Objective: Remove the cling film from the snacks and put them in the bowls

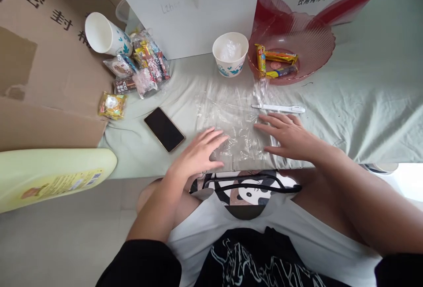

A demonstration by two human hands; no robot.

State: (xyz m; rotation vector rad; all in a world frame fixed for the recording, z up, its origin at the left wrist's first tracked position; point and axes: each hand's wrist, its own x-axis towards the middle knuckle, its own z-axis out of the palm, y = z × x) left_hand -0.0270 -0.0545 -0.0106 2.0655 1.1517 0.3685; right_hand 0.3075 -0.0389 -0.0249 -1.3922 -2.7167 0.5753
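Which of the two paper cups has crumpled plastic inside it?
The paper cup beside the pink bowl: whitish crumpled plastic shows inside. The other cup, by the cardboard box, shows only its white interior.

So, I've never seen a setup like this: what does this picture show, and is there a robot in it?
There's no robot, just a person's bare left hand and right hand. The single picture comes from a camera worn on their head, looking forward and down.

A pale green cloth bears a black rectangular smartphone, a slim white plastic tool, a white paper cup with blue print and a pink, ribbed, see-through bowl containing yellow-wrapped snacks.

Both hands are open, fingers spread, over opposite sides of a crinkled, clear plastic sheet. Neither seems to grip anything; whether each fingertip touches the plastic is hard to tell.
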